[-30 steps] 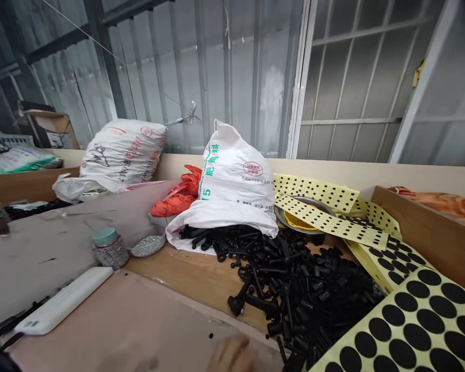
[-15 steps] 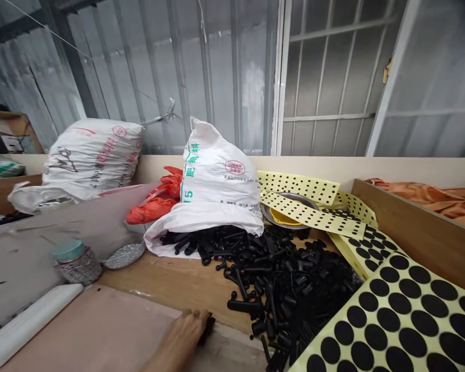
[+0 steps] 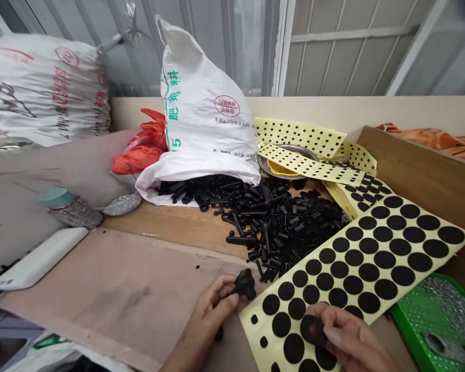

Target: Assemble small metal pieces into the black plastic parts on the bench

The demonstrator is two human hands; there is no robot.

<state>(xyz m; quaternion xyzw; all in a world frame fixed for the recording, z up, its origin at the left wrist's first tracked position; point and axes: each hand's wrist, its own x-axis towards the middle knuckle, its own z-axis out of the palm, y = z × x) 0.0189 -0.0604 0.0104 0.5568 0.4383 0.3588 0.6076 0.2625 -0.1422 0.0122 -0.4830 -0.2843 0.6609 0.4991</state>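
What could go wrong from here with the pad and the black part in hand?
The right hand pinches a round black pad over the yellow sheet; it may fold or stick back down. The left hand grips the black part only by its thin end, so it could twist.

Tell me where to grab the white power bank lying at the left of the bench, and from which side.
Take the white power bank across its narrow width near the middle, coming down from above. It lies flat and long on the board, with both long edges bare, so thumb and fingers can probably close on them. The jar beyond leaves little room at its far end.
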